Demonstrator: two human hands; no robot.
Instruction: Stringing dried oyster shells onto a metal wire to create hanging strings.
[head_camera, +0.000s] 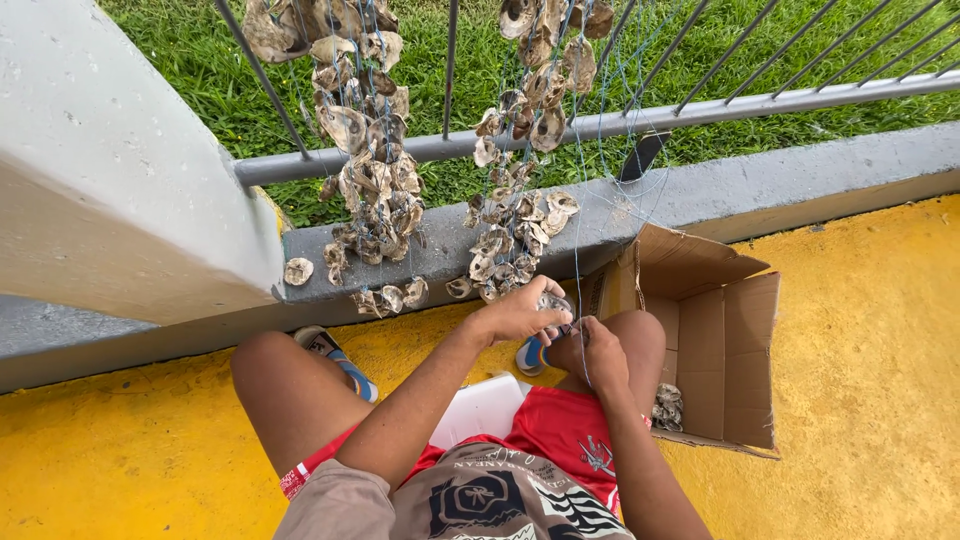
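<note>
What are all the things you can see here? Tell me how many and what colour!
Shell strings: two bunches, grey-brown, hanging from the railing on thin blue line.
Shell: one, grey, held between both hands.
Loose shell: one, pale brown, on the ledge.
Box: one, brown cardboard, open, beside the right knee; a few shells inside.
Railing: one, grey metal, above the ledge.
Ledge: one, grey concrete.
Grass: green, behind the railing.
Floor: yellow.
Seat: one, white, under the person.
Sandals: two, blue.
Left hand: on the shell.
Right hand: on the shell and line.
</note>
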